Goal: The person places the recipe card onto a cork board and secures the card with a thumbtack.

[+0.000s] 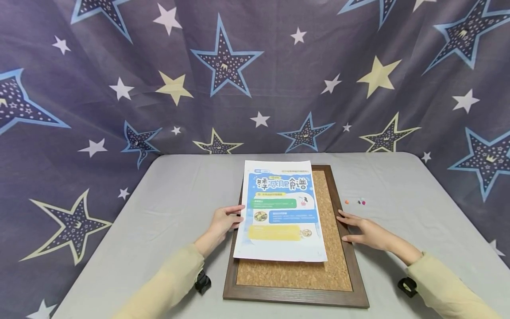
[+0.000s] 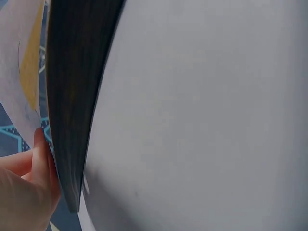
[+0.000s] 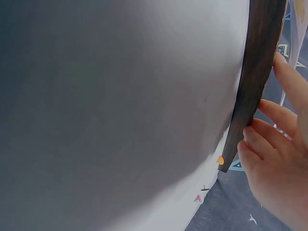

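In the head view a printed paper poster (image 1: 284, 246) with blue, green and yellow panels lies over the left part of a cork board (image 1: 295, 277) with a dark brown wooden frame (image 1: 295, 296). My left hand (image 1: 221, 221) pinches the poster's left edge between thumb and fingers, beside the frame. The left wrist view shows fingertips (image 2: 39, 137) at the paper's margin. My right hand (image 1: 368, 232) rests with extended fingers on the right side of the frame, and in the right wrist view its fingertips (image 3: 248, 131) touch the wood.
A few small push pins (image 1: 361, 202), orange, pink and dark, lie on the grey tablecloth (image 1: 175, 186) right of the board. Behind the table hangs a dark curtain (image 1: 255, 110) with stars. Black straps are on both wrists.
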`<state>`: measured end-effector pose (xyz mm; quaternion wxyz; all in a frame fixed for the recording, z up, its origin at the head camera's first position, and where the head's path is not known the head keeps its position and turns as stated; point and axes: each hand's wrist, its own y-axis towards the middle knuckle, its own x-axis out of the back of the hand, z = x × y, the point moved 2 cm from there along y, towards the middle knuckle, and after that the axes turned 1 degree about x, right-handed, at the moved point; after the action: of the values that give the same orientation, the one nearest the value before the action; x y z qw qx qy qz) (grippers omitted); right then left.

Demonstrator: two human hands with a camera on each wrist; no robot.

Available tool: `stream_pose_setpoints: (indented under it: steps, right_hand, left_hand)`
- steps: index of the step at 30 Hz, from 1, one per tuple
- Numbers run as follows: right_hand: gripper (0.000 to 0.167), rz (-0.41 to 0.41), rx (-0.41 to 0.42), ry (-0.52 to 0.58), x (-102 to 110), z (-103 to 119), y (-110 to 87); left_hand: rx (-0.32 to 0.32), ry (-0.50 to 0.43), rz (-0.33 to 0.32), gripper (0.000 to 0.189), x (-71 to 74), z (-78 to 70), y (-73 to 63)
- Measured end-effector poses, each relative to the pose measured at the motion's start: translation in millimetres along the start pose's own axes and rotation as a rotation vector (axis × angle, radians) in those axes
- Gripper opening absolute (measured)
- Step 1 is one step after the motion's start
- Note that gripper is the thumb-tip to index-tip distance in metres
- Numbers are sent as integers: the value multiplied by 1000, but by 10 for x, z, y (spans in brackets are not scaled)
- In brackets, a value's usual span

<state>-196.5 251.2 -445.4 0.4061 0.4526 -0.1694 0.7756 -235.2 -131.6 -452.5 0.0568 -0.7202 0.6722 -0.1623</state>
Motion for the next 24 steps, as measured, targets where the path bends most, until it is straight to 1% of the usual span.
stream_pose_setpoints:
  steps: [5, 13, 19, 24]
  right_hand:
    - [58, -6, 4, -5, 6, 2, 5]
    - [59, 2, -6, -1, 5, -2, 1]
    - [59, 0, -6, -10, 1, -2, 1]
    - [59, 5, -11, -12, 7, 4, 3]
  left_hand:
    - [-3, 7, 8, 35, -93, -1, -24]
    - [-14, -13, 33, 35, -212, 21, -77]
    - [-38, 17, 41, 35, -286, 10, -137]
    - [-59, 45, 59, 34, -318, 1, -169]
